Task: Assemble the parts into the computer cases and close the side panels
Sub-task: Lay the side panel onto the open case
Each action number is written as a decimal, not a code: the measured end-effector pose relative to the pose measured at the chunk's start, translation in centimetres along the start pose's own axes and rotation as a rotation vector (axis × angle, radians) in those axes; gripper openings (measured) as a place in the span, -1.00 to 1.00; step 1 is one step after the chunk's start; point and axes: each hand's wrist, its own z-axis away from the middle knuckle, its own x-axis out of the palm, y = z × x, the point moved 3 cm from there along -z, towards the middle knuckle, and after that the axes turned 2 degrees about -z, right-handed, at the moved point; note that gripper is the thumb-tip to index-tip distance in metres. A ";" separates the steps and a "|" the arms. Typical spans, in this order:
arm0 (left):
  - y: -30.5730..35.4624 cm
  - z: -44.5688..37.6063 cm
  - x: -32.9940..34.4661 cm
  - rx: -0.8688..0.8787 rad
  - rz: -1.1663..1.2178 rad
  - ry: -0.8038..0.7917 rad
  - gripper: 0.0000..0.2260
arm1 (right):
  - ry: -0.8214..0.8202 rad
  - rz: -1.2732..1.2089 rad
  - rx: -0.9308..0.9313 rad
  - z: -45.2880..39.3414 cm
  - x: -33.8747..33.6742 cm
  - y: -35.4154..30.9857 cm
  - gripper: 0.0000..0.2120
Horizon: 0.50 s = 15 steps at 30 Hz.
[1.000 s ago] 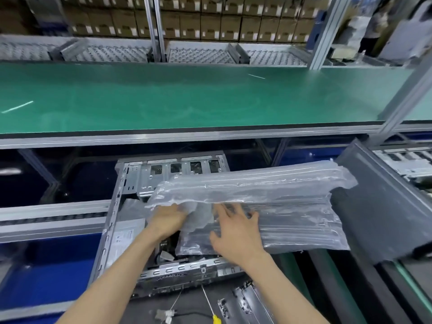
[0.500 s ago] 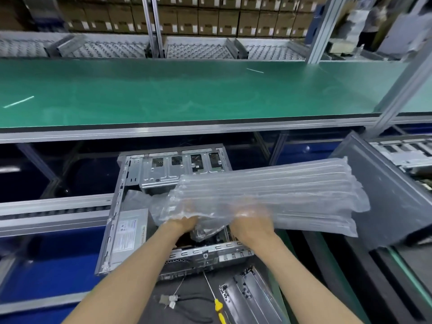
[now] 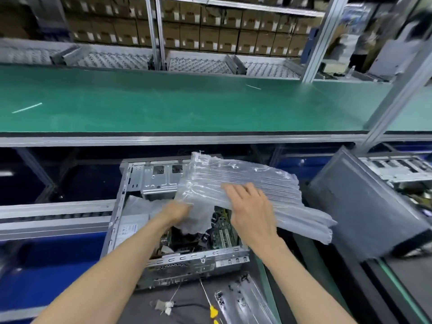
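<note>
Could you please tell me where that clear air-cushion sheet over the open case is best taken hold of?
Probably by its near-left edge, from the person's side: the air-cushion sheet is long and floppy, and that end hangs nearest over the open computer case, where the left hand already grips it.

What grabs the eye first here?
The clear air-column packing sheet, held by both hands over the open computer case at centre. The left hand grips its near-left corner; the right hand lies on top. Behind runs a long green bench top.
</note>
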 end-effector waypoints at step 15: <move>-4.0 0.8 -10.4 0.090 0.897 0.254 -0.57 | -0.647 -0.316 -0.283 0.6 4.9 -6.6 -0.28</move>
